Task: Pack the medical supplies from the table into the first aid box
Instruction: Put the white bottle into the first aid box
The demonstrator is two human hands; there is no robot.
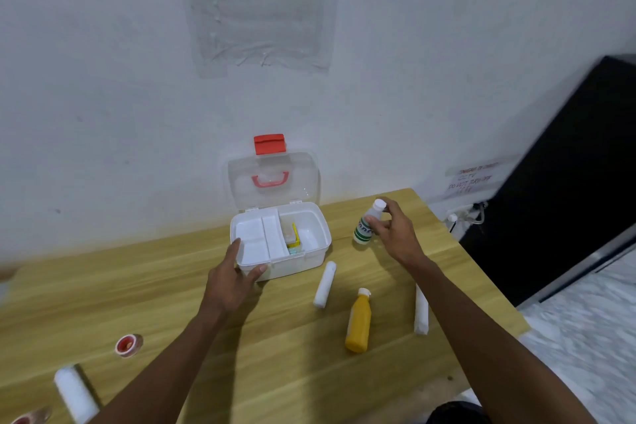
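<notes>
**White bottle in hand, box braced**

Nearest, at 7 o'clock, a gauze roll (75,392) lies on the table (172,286); toward 5 o'clock lies a yellow bottle (358,322). The left hand (234,277) spreads open against the first aid box (280,239) at the centre. At 2 o'clock the right hand (395,231) pinches a small white bottle (368,222) by its shoulder. It is probably light, rigid and smooth; a grip around the body would be steadier.
</notes>
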